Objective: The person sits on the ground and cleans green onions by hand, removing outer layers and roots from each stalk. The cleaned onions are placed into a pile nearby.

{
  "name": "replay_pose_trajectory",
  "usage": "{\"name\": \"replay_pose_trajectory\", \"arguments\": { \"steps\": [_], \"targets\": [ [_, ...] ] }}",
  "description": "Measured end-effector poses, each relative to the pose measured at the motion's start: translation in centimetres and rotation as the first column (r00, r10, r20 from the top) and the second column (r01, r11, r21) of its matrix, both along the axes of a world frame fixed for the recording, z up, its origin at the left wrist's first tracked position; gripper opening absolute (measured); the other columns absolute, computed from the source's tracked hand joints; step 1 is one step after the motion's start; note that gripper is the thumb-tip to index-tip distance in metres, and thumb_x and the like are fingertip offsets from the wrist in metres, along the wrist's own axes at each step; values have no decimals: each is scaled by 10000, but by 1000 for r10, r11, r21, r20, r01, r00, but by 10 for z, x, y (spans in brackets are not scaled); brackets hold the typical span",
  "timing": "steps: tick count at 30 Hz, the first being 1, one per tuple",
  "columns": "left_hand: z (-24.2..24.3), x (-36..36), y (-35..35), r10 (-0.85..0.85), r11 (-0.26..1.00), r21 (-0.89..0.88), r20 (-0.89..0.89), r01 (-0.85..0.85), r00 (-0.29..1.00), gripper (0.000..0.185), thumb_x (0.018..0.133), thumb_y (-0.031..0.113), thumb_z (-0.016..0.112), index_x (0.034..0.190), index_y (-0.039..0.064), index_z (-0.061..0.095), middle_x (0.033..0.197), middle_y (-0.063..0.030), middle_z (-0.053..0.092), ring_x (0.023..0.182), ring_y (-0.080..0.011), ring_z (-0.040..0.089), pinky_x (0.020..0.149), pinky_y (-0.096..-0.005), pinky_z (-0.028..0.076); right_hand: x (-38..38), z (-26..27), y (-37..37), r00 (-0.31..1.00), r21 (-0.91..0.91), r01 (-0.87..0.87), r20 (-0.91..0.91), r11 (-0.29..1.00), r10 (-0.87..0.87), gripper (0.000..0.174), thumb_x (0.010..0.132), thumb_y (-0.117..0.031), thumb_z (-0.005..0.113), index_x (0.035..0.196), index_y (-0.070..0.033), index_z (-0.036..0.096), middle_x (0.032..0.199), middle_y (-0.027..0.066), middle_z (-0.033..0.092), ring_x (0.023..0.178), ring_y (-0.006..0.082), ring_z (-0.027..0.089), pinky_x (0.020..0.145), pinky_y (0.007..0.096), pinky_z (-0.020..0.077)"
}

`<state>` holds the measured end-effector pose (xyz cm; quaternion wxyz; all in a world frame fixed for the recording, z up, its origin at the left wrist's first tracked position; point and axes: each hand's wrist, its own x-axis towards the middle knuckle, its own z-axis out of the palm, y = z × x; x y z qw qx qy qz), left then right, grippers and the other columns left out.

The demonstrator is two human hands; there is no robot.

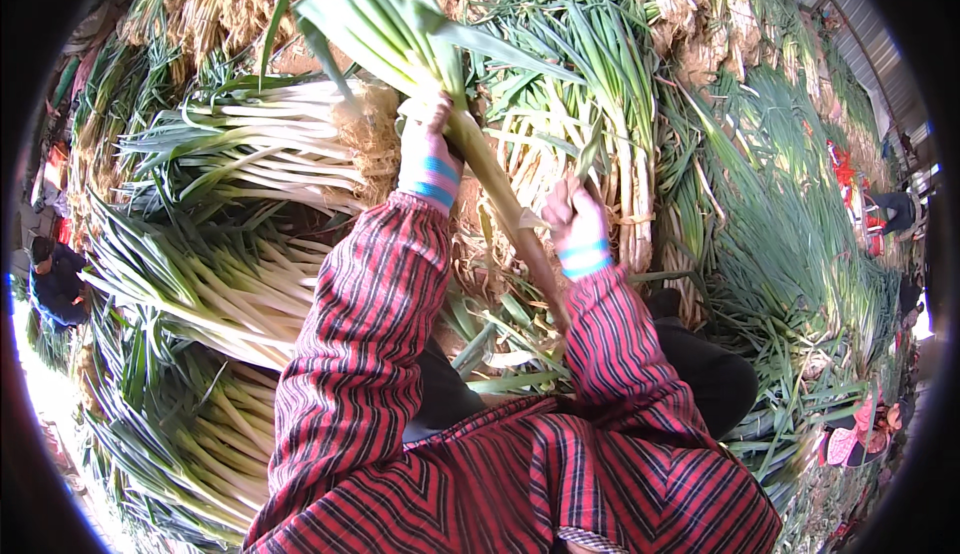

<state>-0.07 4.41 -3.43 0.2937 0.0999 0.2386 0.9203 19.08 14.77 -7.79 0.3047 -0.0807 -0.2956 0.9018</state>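
Note:
My left hand is closed around a large green onion where its leaves fan out. The leaves point away from me, and the stalk slants down to the right toward my right forearm. Beside the stalk, my right hand grips a strip of green leaf that sticks up from the fist. A pale piece of peeled skin hangs between the stalk and that hand. Loose leaves and peelings lie below on the ground, between my knees. The root end of the held stalk is hidden by my right sleeve.
Piles of green onions with white stalks lie at the left. A tied bundle rests just beyond my right hand. More onions cover the right side. A person is at the far left, another at the lower right.

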Motion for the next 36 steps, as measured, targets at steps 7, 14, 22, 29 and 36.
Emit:
{"name": "replay_pose_trajectory", "arguments": {
  "steps": [7,14,22,29,36],
  "targets": [
    [-25,-51,-18,352,903,-204,-159,-379,922,218,925,179,639,1093,57,571,956,-65,625,825,-196,613,731,-339,532,136,-67,-19,627,772,-613,604,167,-492,194,835,-142,721,930,-37,589,777,149,639,635,258,611,600,359,520],
    [32,-37,-29,318,936,-102,-167,-338,933,257,929,149,627,1156,59,547,994,-79,597,888,-204,599,789,-358,540,202,-83,-14,141,107,-990,772,-92,-619,455,934,-241,503,1339,-35,524,1352,105,565,1144,278,588,988,381,440],
    [36,17,-21,-93,990,-116,-84,83,992,286,816,-57,513,1097,-10,525,1013,-124,588,921,-263,606,820,-395,530,74,-31,-57,652,669,-335,673,664,-349,306,776,-181,775,972,2,628,738,65,615,640,123,566,574,299,463],
    [-7,7,-16,-19,932,-356,123,62,992,250,737,-117,475,961,-40,555,831,-127,586,703,-254,596,662,-352,540,83,-36,-86,688,735,-171,566,656,-454,286,744,-113,779,952,6,623,709,28,598,574,106,538,535,280,455],
    [12,76,0,-546,372,-923,-303,-98,781,228,861,-49,563,1077,-22,630,988,-169,692,853,-230,690,788,-310,578,86,-10,-65,651,815,-5,443,579,-617,267,716,-82,766,946,-21,645,830,40,655,722,142,606,637,302,497]
  ]
}}
